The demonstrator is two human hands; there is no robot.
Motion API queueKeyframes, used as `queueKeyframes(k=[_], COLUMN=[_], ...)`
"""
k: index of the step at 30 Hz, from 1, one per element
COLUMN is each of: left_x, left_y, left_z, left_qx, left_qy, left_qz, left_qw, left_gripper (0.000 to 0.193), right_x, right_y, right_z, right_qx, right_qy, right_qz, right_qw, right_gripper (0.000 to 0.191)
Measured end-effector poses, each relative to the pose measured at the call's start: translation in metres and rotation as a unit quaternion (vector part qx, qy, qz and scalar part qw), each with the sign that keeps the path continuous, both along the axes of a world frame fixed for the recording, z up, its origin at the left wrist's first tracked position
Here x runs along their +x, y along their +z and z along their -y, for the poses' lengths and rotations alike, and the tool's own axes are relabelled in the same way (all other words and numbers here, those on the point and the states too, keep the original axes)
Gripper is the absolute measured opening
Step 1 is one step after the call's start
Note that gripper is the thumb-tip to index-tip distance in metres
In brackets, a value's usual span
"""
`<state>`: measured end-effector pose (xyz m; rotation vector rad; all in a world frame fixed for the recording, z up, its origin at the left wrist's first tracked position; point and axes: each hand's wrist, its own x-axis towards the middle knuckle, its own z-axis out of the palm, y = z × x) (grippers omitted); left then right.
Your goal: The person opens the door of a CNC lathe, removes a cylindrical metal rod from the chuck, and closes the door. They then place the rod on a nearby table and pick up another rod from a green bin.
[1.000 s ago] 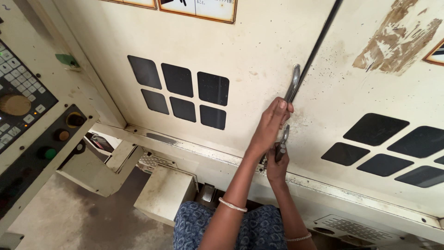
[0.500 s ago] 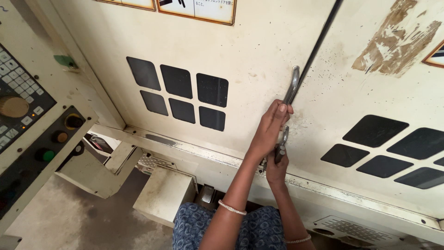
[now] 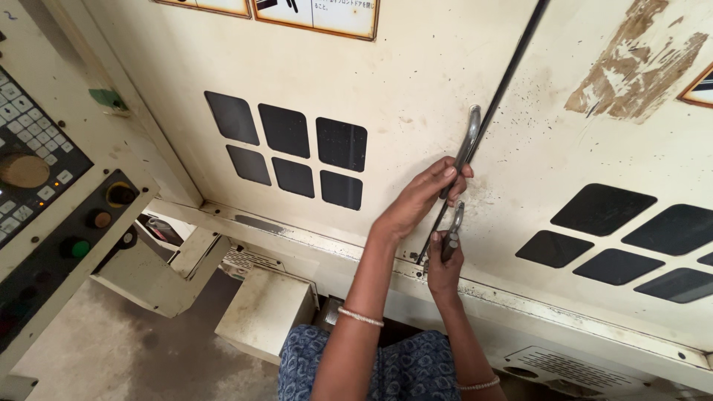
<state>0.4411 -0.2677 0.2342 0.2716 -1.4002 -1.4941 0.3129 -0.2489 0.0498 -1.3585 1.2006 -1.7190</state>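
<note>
The left hand [image 3: 420, 200] curls its fingers around the upper metal handle [image 3: 466, 145] at the left door's [image 3: 416, 82] right edge, beside the dark seam. The right hand [image 3: 444, 263] grips the lower handle [image 3: 454, 226] on the right door [image 3: 616, 141].

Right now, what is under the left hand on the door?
The left hand covers the lower part of a metal door handle; the upper part shows above the fingers. The door surface beneath the palm is hidden.
</note>
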Motion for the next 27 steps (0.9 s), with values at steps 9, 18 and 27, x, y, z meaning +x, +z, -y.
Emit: queueKeyframes(k=[9,18,27], left_x=[0.005,0.006,0.009], left_y=[-0.001,0.000,-0.001], left_z=[0.007,0.006,0.007], left_qx=[-0.001,-0.003,-0.009], left_qy=[-0.065,-0.065,-0.078], left_qz=[-0.017,-0.004,-0.010], left_qw=[0.998,0.998,0.997], left_gripper=[0.038,0.040,0.041], right_x=[-0.001,0.000,0.001], right_y=[0.001,0.007,0.011], right_z=[-0.001,-0.006,-0.008], right_qx=[-0.001,-0.020,-0.018], right_qy=[0.005,0.004,0.010], right_qz=[-0.002,-0.016,-0.015], right_qw=[1.000,1.000,1.000], right_gripper=[0.023,0.024,0.023])
